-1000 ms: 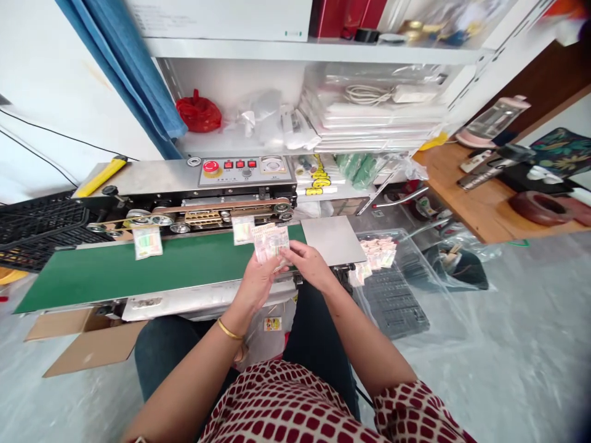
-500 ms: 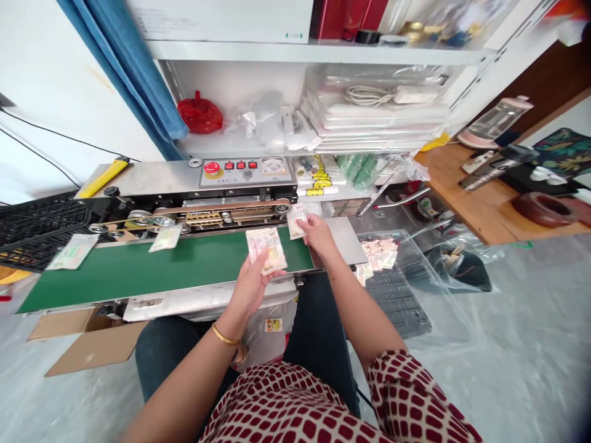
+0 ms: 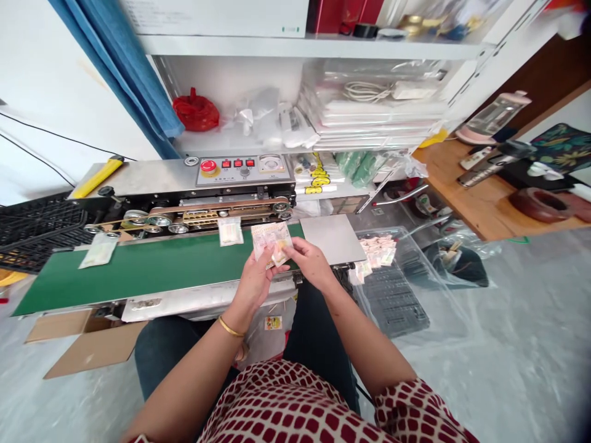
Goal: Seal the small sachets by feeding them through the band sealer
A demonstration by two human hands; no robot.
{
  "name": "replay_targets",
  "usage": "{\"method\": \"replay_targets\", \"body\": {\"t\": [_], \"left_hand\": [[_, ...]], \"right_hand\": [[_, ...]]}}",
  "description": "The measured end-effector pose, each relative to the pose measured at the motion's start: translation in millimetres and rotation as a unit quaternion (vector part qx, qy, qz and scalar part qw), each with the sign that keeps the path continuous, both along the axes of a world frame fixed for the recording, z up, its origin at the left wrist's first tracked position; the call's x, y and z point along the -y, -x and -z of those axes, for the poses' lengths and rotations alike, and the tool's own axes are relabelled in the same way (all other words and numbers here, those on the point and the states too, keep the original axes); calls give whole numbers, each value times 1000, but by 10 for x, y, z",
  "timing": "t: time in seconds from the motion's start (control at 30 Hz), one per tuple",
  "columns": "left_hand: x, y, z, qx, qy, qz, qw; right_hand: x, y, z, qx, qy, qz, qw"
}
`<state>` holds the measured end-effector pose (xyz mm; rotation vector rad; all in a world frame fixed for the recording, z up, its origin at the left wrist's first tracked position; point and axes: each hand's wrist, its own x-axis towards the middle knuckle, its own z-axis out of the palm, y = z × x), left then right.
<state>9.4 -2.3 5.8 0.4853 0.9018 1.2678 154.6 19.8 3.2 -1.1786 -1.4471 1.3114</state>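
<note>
Packet (image 3: 98,250) toward left end of green belt (image 3: 161,271), below machine's rollers (image 3: 160,216). Second packet (image 3: 230,232) farther right, at belt's rear edge. Left hand (image 3: 253,280) — thumb and fingers clamped on packet stack (image 3: 265,234) above belt's right part. Right hand (image 3: 313,266) — fingertips pinched on stack's right side. Then metal plate (image 3: 332,240); more packets (image 3: 379,251) heaped by dark tray (image 3: 398,307).

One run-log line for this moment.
Left hand: holding small flat pale plastic packets; right hand: touching same packets; flat green conveyor belt: two similar packets along far edge
</note>
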Motion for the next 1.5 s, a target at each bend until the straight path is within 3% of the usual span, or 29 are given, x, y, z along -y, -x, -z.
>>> {"method": "replay_targets", "body": {"t": [0.17, 0.3, 0.43, 0.5, 0.57, 0.67, 0.73, 0.83, 0.93, 1.0, 1.07, 1.13, 1.2, 1.27, 1.33, 1.43, 1.5], "left_hand": [[15, 57, -5, -22, 18, -1, 1000], [41, 88, -15, -31, 13, -3, 999], [48, 87, -25, -34, 10, -26, 999], [33, 79, -26, -47, 7, -32, 998], [14, 59, -26, -52, -2, -35, 998], [-4, 3, -33, -35, -9, -30, 999], [-1, -33, -45, -13, -15, -14, 1000], [15, -44, -62, -4, -19, 4, 1000], [26, 4, -57, -27, -6, 2, 1000], [30, 42, -46, -39, -1, -3, 999], [36, 66, -38, -44, -1, -10, 999], [43, 71, -41, -43, -7, -18, 999], [46, 61, -53, -38, -16, -29, 999], [38, 36, -67, -29, -25, -37, 999], [23, -4, -74, -18, -36, -37, 998], [12, -81, -73, -14, -66, -8, 998], [27, -117, -72, -29, -86, 19, 996]], "right_hand": [[-288, -256, 127, -39, 74, 153, 985], [-574, -316, 135, 33, 81, 148, 985], [-610, -222, 51, 180, -33, 173, 968], [-498, -167, -5, 179, -74, 190, 962], [-332, -102, -47, 101, -60, 124, 985], [-91, 13, -51, 15, -29, -43, 999], [-4, 61, -15, 10, -23, -61, 998], [-42, 7, 68, -27, 4, 44, 999], [-244, -171, 145, -52, 52, 145, 987], [-412, -274, 175, -29, 73, 168, 983], [-557, -314, 179, 15, 78, 149, 986], [-636, -286, 147, 85, 48, 135, 986], [-618, -216, 77, 156, -27, 170, 973], [-498, -127, -21, 163, -85, 206, 961], [-314, -37, -114, 89, -81, 151, 981], [-73, 41, -172, -24, -15, -15, 999], [-31, 5, -137, -50, 21, -19, 998]]}}
